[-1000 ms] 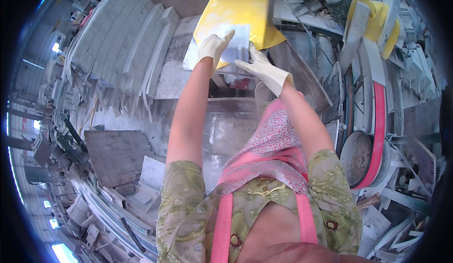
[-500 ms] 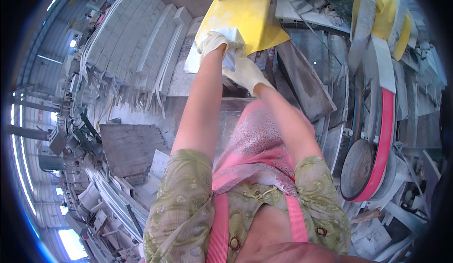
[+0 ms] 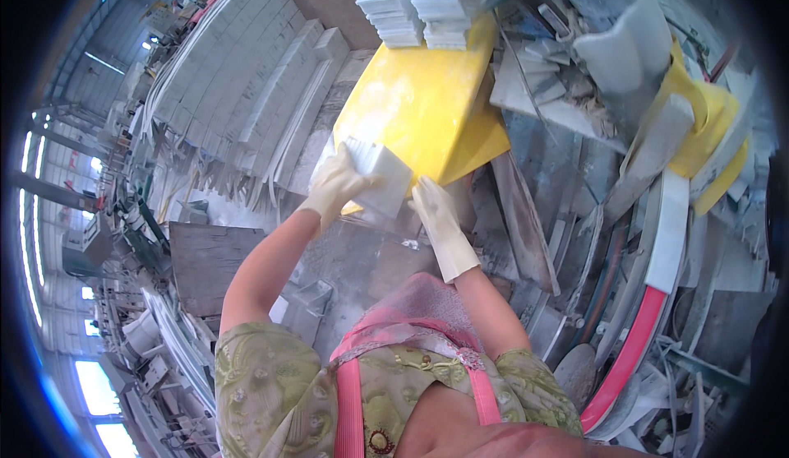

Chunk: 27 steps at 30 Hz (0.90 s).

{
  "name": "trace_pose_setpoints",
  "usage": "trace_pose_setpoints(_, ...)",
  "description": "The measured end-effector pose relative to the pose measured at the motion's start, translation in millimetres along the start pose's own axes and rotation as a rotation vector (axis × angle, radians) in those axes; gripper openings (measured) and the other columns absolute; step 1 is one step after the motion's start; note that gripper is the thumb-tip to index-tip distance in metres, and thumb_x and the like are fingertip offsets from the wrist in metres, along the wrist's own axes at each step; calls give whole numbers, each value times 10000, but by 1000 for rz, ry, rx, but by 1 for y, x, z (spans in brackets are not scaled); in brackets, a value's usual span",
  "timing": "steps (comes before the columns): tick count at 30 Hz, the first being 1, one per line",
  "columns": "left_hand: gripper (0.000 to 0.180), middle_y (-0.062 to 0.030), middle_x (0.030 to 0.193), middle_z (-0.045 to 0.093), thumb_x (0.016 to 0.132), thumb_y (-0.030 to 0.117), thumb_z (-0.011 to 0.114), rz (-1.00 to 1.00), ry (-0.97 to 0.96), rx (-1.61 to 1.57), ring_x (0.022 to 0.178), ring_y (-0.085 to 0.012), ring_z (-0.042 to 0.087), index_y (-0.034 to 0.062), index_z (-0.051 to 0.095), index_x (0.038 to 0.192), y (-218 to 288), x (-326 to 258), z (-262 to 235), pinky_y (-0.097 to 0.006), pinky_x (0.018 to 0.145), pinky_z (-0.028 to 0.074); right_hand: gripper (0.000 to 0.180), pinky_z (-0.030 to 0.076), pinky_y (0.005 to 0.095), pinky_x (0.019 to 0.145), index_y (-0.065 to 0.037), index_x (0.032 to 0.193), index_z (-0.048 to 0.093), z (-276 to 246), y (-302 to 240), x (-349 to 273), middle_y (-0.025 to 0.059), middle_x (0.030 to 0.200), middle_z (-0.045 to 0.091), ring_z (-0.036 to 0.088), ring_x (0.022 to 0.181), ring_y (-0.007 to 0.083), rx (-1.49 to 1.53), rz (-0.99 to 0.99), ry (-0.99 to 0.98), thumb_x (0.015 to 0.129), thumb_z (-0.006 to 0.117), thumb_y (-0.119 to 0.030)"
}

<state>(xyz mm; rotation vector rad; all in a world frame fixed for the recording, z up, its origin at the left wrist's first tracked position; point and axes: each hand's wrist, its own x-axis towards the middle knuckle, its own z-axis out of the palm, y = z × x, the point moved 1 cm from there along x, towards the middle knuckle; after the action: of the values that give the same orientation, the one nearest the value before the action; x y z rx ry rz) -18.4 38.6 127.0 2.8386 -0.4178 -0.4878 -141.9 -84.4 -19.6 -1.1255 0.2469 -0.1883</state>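
Left hand (image 3: 339, 185), in pale glove, gripping left side of white stone block (image 3: 380, 177), fingers curling over its top face. Right hand (image 3: 438, 215), gloved too, lying flat along block's right lower edge, fingers stretching straight, not closing round it. Block sitting at near edge of yellow table (image 3: 419, 100), partly overhanging it. Stack of white slabs (image 3: 423, 2) resting at table's far end. Red-and-white curved guard (image 3: 649, 293) standing well apart to right.
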Motion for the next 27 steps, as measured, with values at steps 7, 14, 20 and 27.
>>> trace_pose_setpoints(7, 887, -208, 1294, 591, 763, 273, 775, 133, -249, -492, 1175, -294, 603, -52, 340, 1465, -63, 30, -5, -375, 1005, 475, 559, 444, 389, 1095, 14, 1484, 363, 34, -27, 11, 132, 1452, 467, 473, 1344, 219, 241, 342, -151, 1060, 474, -333)
trace_pose_setpoints(14, 816, -183, 1413, 520, 846, 257, 735, 228, -633, -1252, 1271, -281, 548, -18, 325, 1496, -111, 45, -4, -383, 1063, 448, 677, 402, 329, 1095, 21, 1543, 232, 86, -19, 36, 176, 1514, 377, 437, 1355, 209, -552, -38, -74, 1043, 488, -359)
trace_pose_setpoints(20, 822, -164, 1452, 494, 871, 260, 704, 135, -638, -1234, 1356, -276, 459, -3, 292, 1532, -144, 72, 14, -380, 1122, 361, 647, 314, 368, 1170, -15, 1555, 222, 134, -52, 46, 178, 1547, 347, 371, 1425, 237, 76, 237, 47, 1054, 462, -348)
trace_pose_setpoints(27, 717, -153, 1400, 540, 881, 176, 696, 230, -523, -1433, 1293, -267, 520, 4, 356, 1488, -123, 126, -54, -384, 1076, 423, 512, 281, 444, 1199, -115, 1546, 340, 133, -78, 119, 314, 1593, 197, 307, 1445, 461, -1107, -217, 53, 1036, 383, -108)
